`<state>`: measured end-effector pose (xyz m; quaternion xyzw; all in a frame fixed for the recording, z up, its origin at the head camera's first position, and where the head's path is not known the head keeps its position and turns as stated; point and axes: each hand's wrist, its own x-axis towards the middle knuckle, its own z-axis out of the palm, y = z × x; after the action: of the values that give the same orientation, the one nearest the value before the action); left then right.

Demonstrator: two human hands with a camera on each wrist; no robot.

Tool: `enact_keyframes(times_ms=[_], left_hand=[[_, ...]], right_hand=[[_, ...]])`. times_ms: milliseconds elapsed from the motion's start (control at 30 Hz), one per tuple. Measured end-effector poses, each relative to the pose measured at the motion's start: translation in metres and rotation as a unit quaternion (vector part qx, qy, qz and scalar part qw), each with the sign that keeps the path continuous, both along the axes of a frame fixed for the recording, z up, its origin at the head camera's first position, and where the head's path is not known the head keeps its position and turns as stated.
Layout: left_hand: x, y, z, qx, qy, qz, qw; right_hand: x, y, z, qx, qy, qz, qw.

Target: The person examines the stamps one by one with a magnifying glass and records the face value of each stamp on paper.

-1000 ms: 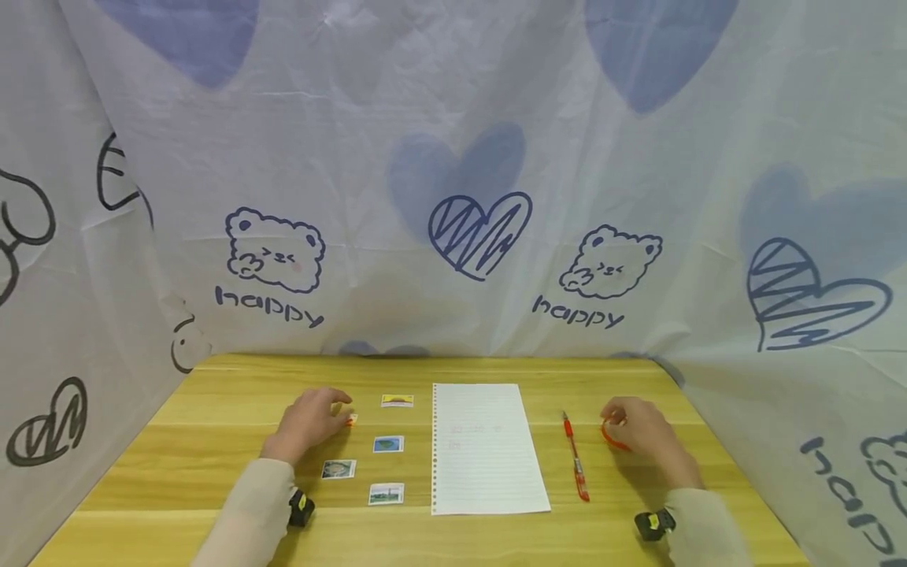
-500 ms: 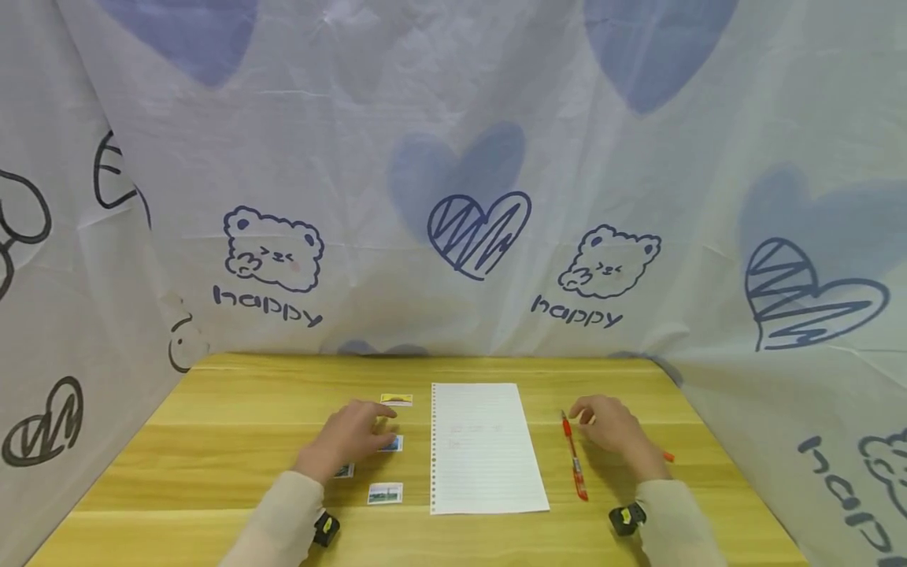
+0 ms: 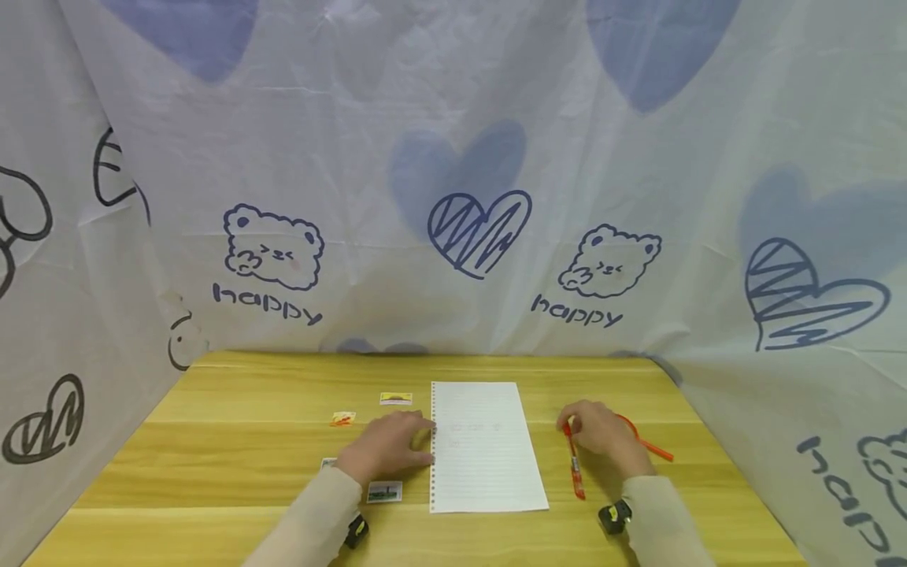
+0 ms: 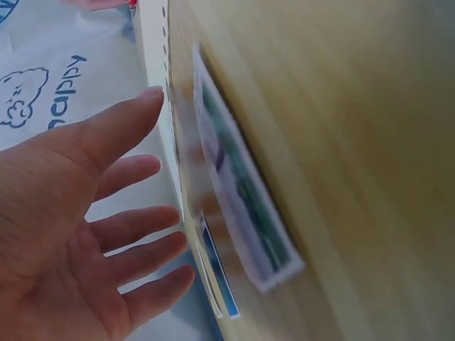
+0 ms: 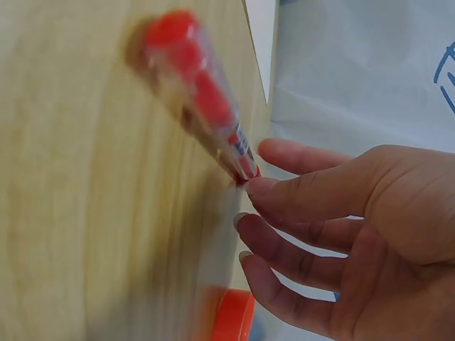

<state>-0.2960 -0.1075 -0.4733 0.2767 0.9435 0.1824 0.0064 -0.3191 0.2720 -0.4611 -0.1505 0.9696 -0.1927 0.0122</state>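
Note:
My right hand (image 3: 594, 425) pinches the red pen (image 3: 575, 476) near its tip, thumb and fingers on either side. In the right wrist view the pen's red end (image 5: 172, 30) points away from the hand, close over the table. My left hand (image 3: 390, 445) has its fingers extended, with fingertips right at the punched left edge of the lined paper (image 3: 489, 472). It holds nothing. Beneath and beside it lie small picture stamps, among them a green one (image 4: 245, 188) and a blue one (image 4: 220, 270). In the head view the blue stamp is hidden behind the hand.
A yellow stamp (image 3: 396, 398) and an orange-marked stamp (image 3: 343, 419) lie beyond my left hand. Right of my right hand lies a red curved rim with a straight handle (image 3: 657, 451), partly hidden. A printed curtain (image 3: 368, 260) stands behind the wooden table (image 3: 212, 472).
My left hand has moved right, from the orange-marked stamp across the others to the paper's edge. My right hand has left the red-rimmed thing, moved left and taken hold of the pen.

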Motion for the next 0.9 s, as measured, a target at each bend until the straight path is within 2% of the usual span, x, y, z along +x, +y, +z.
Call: enact_keyframes(times_ms=[100, 367, 600, 900], left_hand=[[0.000, 0.004, 0.000, -0.023, 0.001, 0.004, 0.9997], [-0.005, 0.011, 0.002, -0.021, -0.006, 0.021, 0.9995], [-0.009, 0.015, 0.009, -0.011, -0.026, 0.040, 0.9988], [-0.008, 0.015, 0.009, -0.002, -0.033, 0.042, 0.9986]], right_hand=[[-0.001, -0.001, -0.002, 0.007, -0.002, 0.003, 1.000], [-0.005, 0.000, -0.003, 0.011, -0.018, 0.004, 1.000], [-0.010, -0.001, 0.000, 0.024, 0.007, 0.011, 1.000], [-0.006, -0.001, -0.001, -0.016, 0.019, -0.010, 1.000]])
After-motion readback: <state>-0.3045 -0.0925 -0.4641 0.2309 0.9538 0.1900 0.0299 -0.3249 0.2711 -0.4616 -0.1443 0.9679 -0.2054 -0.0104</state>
